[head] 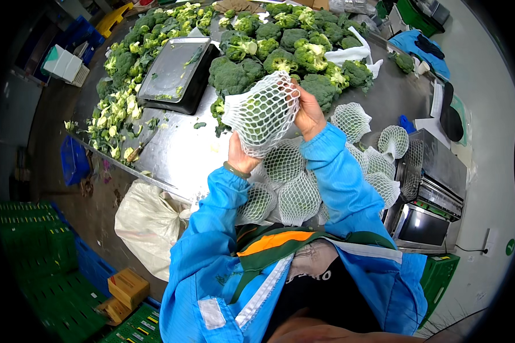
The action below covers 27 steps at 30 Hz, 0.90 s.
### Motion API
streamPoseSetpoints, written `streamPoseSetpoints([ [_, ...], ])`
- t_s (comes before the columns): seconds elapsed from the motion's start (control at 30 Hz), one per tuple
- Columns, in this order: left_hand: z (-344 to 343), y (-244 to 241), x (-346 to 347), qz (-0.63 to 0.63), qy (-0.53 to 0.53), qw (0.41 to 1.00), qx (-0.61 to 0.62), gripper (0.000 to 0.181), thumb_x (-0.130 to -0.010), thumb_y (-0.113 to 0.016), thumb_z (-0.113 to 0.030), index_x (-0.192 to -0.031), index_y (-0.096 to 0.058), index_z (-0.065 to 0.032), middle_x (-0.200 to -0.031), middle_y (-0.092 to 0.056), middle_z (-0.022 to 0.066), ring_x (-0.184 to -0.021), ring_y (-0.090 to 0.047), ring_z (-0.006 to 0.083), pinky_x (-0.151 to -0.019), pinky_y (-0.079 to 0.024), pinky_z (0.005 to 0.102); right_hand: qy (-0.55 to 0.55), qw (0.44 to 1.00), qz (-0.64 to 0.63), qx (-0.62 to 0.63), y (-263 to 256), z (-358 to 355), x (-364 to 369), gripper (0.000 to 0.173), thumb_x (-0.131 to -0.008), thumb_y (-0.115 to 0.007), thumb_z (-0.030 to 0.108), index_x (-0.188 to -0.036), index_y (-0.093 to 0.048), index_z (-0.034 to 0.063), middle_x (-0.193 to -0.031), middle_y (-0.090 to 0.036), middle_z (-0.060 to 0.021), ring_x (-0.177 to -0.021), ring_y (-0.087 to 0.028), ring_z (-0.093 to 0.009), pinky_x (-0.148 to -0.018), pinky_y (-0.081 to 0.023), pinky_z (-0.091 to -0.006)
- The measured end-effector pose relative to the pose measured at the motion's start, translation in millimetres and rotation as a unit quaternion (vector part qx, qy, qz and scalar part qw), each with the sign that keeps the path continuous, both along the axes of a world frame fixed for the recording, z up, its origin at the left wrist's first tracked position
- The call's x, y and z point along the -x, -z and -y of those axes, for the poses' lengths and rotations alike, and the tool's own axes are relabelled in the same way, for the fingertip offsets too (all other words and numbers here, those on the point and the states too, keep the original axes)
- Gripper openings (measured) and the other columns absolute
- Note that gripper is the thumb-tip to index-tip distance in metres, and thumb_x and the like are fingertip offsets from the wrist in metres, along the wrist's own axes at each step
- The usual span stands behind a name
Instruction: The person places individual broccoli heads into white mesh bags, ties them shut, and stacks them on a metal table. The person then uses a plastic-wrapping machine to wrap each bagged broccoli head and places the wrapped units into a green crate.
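Between my two hands is a broccoli head inside a white foam net sleeve (264, 113), held above the metal table (184, 145). My left hand (241, 155) grips it from below at the left, and my right hand (307, 109) grips its upper right side. Several netted broccoli heads (300, 199) lie just below and to the right, partly hidden by my right sleeve. Bare broccoli heads (279, 60) are piled beyond my hands.
A black tray with a metal top (176, 68) stands left of the pile. Trimmed leaves and stem pieces (122, 111) cover the table's left side, with a knife (139, 150) near the edge. A machine with a dark screen (425, 225) stands at the right, a white sack (148, 227) at lower left.
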<state>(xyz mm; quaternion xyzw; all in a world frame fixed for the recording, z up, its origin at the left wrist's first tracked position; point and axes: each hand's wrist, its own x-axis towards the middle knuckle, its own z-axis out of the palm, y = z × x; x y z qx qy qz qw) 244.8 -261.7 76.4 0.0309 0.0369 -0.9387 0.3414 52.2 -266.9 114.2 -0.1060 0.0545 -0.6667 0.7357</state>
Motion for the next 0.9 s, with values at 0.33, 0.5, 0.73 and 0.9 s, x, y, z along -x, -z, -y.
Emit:
streamPoseSetpoints([
  [0.33,9.3,2.9,-5.8,-0.040,-0.084,0.993,-0.071,0.041,-0.096,-0.033,-0.026,-0.121,-0.048,0.0031,-0.124,-0.049,0.0199,-0.114,-0.049,0.0336,-0.098,-0.040,0.0468,0.111,0.819,-0.553,-0.107,-2.7,-4.2,-9.3,0.026,-0.093,-0.049,0.020,-0.105,-0.056,-0.0018,-0.081,-0.061,-0.0049,-0.061,-0.050,-0.010,-0.051,-0.041,-0.0259],
  [0.5,-10.9,-25.5,3.7,0.014,-0.056,0.998,0.013,0.046,-0.096,-0.033,-0.035,-0.125,-0.047,-0.0026,-0.128,-0.049,0.0144,-0.115,-0.049,0.0300,-0.099,-0.039,0.0434,0.174,0.769,-0.597,-0.146,7.5,-13.2,4.3,0.037,-0.091,-0.054,0.030,-0.115,-0.052,0.0007,-0.093,-0.059,-0.0080,-0.076,-0.053,-0.014,-0.064,-0.045,-0.0324],
  [0.73,-27.7,-47.6,35.4,0.357,0.023,0.892,0.276,0.048,-0.093,-0.046,-0.033,-0.129,-0.042,-0.0011,-0.115,-0.059,0.0104,-0.095,-0.060,0.0187,-0.082,-0.049,0.0328,0.039,0.941,-0.291,-0.166,-18.9,-83.0,69.9,0.058,-0.082,-0.065,0.032,-0.128,-0.043,0.0033,-0.119,-0.055,-0.0129,-0.106,-0.056,-0.025,-0.091,-0.045,-0.0377],
  [0.9,-24.2,-49.0,73.8,0.340,0.149,0.828,0.421,0.055,-0.088,-0.056,-0.031,-0.134,-0.039,-0.0048,-0.125,-0.051,0.0132,-0.109,-0.053,0.0222,-0.091,-0.045,0.0364,0.183,0.905,-0.347,-0.162,10.6,-155.7,198.7,0.033,-0.083,-0.057,0.016,-0.112,-0.054,-0.0008,-0.112,-0.059,-0.0121,-0.102,-0.058,-0.025,-0.089,-0.046,-0.0359],
])
